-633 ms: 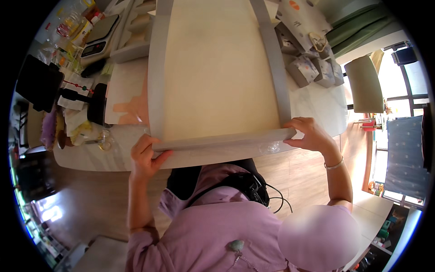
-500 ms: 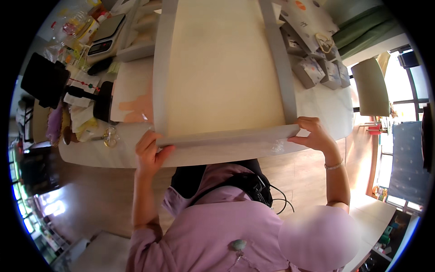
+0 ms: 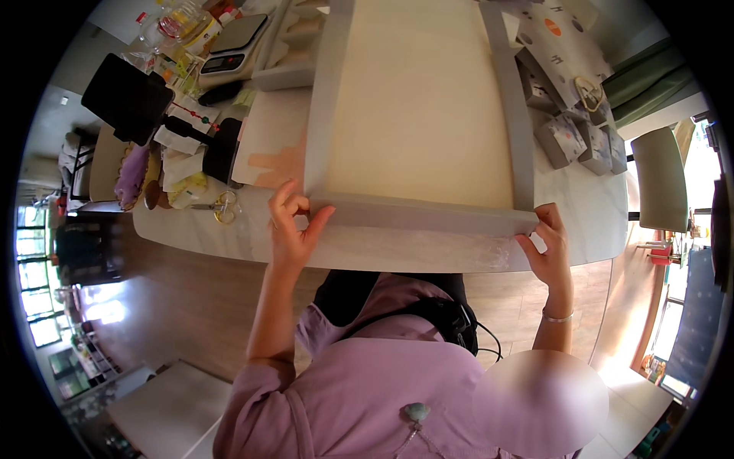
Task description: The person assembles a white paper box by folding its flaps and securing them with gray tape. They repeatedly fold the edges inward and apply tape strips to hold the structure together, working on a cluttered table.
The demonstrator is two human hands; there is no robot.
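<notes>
A large shallow cardboard box (image 3: 420,115) lies on the table in front of me, with a cream inside and grey walls. Its near wall (image 3: 428,215) stands up along the table's front edge. At the near left corner my left hand (image 3: 294,226) is closed round the wall, thumb on the front face and fingers at the corner. My right hand (image 3: 549,241) pinches the near right corner between thumb and fingers. The far end of the box runs out of the picture.
Left of the box are a grey divided tray (image 3: 287,76), a kitchen scale (image 3: 237,50), a black stand (image 3: 126,99), scissors (image 3: 224,206) and plastic bottles (image 3: 164,30). Small grey boxes (image 3: 562,141) stand on the right. A chair (image 3: 659,180) is beyond the table's right end.
The view has shifted, so the table appears farther right. The near wall looks more upright. My left thumb has moved away from under its lower edge; both hands remain at the corners.
</notes>
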